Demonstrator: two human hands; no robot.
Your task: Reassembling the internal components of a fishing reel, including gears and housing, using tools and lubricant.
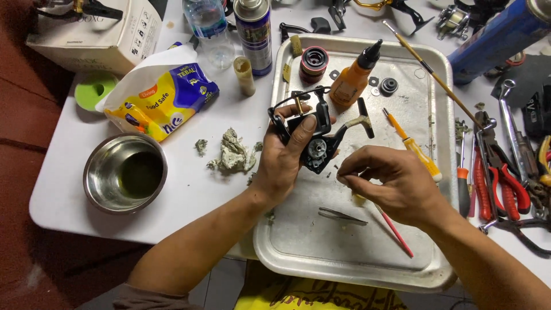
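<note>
Hands work over the metal tray [436, 189]: left hand [285, 162] grips a black fishing reel body [310, 135], right hand [390, 182] pinches something small beside its open gear side, likely mid-servicing.

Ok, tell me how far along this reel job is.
Done: the reel is opened up, its gear showing; a spool and washers lie on the tray, and dirty tissue wads sit beside it. In hand: the left hand holds the reel; the right hand pinches something too small to tell. Left: those loose parts are not yet back on.
</note>
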